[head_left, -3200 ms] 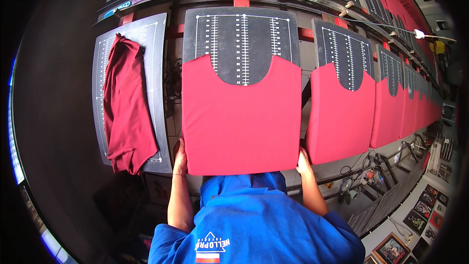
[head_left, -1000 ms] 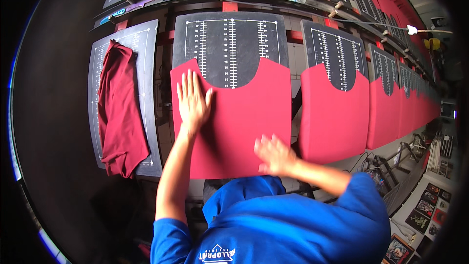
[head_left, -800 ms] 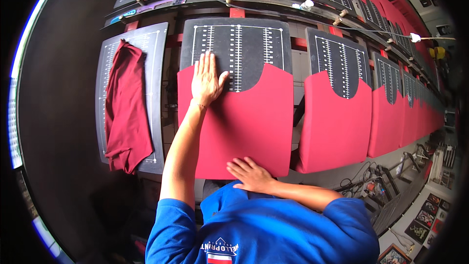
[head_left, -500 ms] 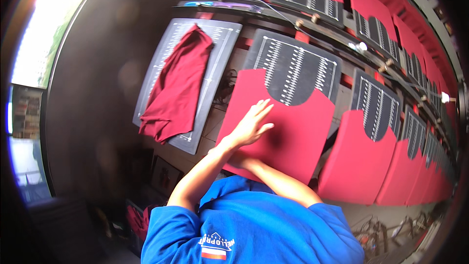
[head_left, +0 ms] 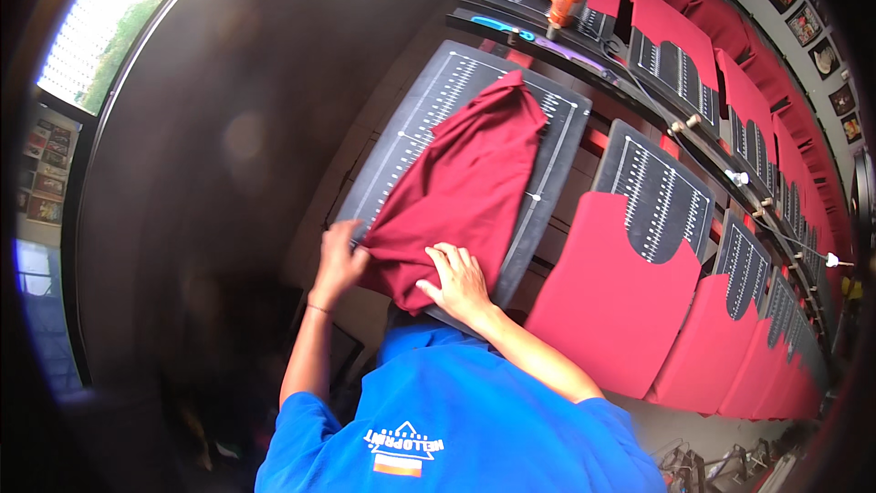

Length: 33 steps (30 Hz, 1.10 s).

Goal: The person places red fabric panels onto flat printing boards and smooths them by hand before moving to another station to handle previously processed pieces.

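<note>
A loose maroon fabric piece lies folded and wrinkled on a dark board with white ruled marks. My right hand rests on the near part of the fabric, its fingers spread and thumb apart. At the board's left edge, my left hand is beside the fabric's near left corner. Its fingers and thumb look apart, though slightly blurred. To the right, another board carries a red piece laid smooth, with a rounded neck cutout.
More boards with red pieces run in a row to the right. Behind them is a dark rail holding blue and purple tools. An orange heat gun stands at the back, with a cable trailing along the rail. A dark wall is at left.
My view and body have shifted left, from the smooth red piece to the wrinkled maroon fabric. My hands, crossed over the smooth piece before, are now apart at the maroon fabric's near end.
</note>
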{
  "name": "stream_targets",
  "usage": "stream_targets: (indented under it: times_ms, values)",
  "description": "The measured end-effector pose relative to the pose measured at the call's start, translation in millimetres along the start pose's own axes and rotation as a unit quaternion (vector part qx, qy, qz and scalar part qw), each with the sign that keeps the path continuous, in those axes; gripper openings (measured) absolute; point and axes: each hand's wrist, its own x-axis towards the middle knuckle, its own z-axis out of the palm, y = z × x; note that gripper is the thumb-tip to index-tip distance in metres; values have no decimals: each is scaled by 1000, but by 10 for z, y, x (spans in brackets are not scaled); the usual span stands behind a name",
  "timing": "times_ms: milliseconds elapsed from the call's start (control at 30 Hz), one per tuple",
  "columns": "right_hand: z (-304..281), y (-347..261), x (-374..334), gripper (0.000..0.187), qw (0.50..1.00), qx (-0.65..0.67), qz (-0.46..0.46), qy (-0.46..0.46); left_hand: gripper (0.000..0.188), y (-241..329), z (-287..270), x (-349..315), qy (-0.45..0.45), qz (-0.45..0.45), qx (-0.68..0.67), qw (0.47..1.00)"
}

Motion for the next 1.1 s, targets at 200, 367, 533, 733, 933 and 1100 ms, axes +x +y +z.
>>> stream_targets:
  times_ms: [200,367,533,733,933,1100]
  values:
    - [-341,-616,780,2,920,359,126,90,39,-60,135,108,-124,59,-48,989]
    - [-1662,-1647,809,8,899,247,61,357,30,83,-69,717,-11,62,-204,977]
    - [-2442,-1963,543,18,755,-5,-4,656,29,294,-952,1570,126,141,-263,946]
    - [-3490,-2036,51,17,686,-103,-43,719,26,730,-2622,2266,265,328,-160,893]
    - [-4546,-1228,96,15,722,-321,38,612,22,1166,-3370,2982,295,276,73,912]
    - [-4586,-363,237,22,775,-311,158,527,21,1253,-2756,3804,206,189,124,952]
